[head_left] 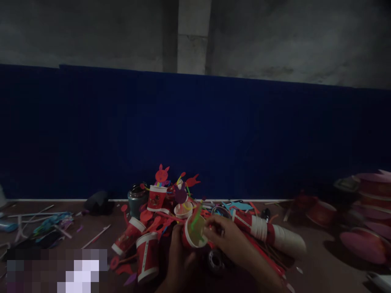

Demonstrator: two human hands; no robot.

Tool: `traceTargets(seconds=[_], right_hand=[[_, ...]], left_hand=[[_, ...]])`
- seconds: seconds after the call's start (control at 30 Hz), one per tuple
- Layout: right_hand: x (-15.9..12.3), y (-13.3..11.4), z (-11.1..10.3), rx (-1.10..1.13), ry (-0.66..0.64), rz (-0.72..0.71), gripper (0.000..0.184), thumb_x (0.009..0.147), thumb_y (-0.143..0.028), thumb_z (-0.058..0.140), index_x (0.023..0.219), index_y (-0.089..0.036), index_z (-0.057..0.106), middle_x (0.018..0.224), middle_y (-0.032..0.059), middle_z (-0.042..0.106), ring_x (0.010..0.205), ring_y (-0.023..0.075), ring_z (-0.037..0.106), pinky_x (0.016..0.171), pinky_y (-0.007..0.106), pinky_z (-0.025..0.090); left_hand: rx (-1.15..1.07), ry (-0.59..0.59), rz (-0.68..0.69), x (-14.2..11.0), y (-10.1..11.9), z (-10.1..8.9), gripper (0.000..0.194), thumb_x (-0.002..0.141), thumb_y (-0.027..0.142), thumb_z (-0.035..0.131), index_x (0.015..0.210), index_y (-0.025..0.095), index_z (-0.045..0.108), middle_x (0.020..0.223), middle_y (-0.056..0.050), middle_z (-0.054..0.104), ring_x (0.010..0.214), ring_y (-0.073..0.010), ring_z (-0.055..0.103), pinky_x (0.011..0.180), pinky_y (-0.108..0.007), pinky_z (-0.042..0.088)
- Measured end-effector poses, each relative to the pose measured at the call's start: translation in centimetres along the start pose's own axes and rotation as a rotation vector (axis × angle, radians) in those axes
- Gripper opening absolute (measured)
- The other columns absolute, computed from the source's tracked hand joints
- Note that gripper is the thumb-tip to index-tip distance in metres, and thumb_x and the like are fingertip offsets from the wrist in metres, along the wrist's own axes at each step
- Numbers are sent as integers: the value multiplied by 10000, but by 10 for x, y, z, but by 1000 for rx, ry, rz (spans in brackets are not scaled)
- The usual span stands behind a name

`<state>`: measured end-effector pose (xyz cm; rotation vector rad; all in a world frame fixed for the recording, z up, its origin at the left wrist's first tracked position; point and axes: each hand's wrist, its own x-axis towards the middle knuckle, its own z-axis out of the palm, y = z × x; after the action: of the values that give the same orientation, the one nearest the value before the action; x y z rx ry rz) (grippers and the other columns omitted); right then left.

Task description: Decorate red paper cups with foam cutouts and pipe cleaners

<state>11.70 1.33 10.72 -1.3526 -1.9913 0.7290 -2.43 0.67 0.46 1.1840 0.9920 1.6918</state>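
A red paper cup (185, 239) with a white rim is tilted toward me, and my left hand (180, 262) is wrapped around its left side and underside. Inside it a bright green strip (196, 219) runs up past the rim. At the cup's right rim my right hand (224, 236) has its fingers curled together; what they pinch is hidden. Two more red cups (148, 256) lie tilted to the left of my hands. Behind stands a red cup (157, 198) with a red rabbit-eared cutout (161, 176) sticking out of it.
Stacked paper cups (285, 240) lie on their side at right, near a roll of tape (215, 260). A dark jar (137, 199) stands by the blue panel (195, 134). Craft scraps (56, 224) spread at left; blurred red containers (371, 191) stand far right. The lower-left corner is pixelated.
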Motion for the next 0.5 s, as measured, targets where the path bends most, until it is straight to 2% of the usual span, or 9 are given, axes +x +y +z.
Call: traceTargets(seconds=[0.07,0.2,0.3,0.37,0.5], right_hand=[[0,3,1,6,46,37,170,769,-321,541,790,-171,616,700,7,615,633,141,535,568,220,398],[-1,1,7,49,-156,29,131,726,-249,556,669,-166,640,638,-14,633,606,136,551,521,200,364],[-2,-3,9,95,-196,-21,163,713,-158,492,662,-162,647,637,-28,634,616,123,556,523,182,356],[-4,-3,6,20,-179,-24,121,677,-148,520,633,-158,633,617,-30,623,601,117,541,513,179,344],[-8,5,-8,-174,-171,35,65,645,-160,564,616,-166,621,601,-18,630,573,121,540,500,193,339]], left_hand=[[27,21,-4,1,3,-3,615,643,351,682,1150,174,382,1066,-114,611,965,-270,596,819,-369,480],[34,27,38,1,5,-5,599,663,327,669,1161,165,377,1077,-120,597,975,-262,591,822,-353,475],[-3,-14,52,0,5,-2,557,648,308,686,1115,183,410,1035,-93,616,936,-244,607,791,-322,484],[-23,-1,31,1,5,-2,544,646,317,686,1102,191,418,991,-76,631,885,-228,619,753,-305,490],[0,114,-79,3,1,-3,530,658,328,671,1103,190,420,944,-70,650,851,-224,628,730,-305,495]])
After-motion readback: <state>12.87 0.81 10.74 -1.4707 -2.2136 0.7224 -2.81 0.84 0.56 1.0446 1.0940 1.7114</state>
